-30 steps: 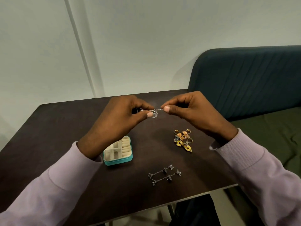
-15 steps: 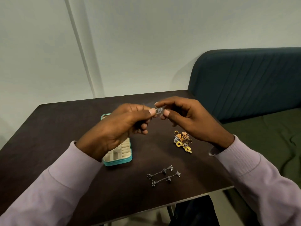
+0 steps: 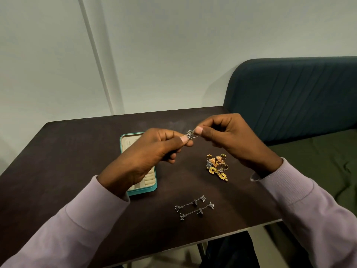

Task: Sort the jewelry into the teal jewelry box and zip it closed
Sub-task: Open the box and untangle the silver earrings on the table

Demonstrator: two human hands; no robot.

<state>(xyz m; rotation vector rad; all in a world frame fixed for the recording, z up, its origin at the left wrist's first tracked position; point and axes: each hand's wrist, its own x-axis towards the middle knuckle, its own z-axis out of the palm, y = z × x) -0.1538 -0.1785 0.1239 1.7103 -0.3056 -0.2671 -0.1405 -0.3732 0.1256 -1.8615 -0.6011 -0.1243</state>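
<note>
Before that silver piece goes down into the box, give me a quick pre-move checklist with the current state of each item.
1. Piece held securely: ok. The left hand and right hand both pinch the small silver earring above the table.
2. Box open: ok. The teal jewelry box shows its cream compartments.
3. Free compartment: cannot tell. The left hand and wrist cover most of the box.
4. Path to the box: not ok. The left hand hangs right over it.
5. Other jewelry out of the way: ok. The gold pile and the two silver chain earrings lie right of the box, apart from it.
</note>
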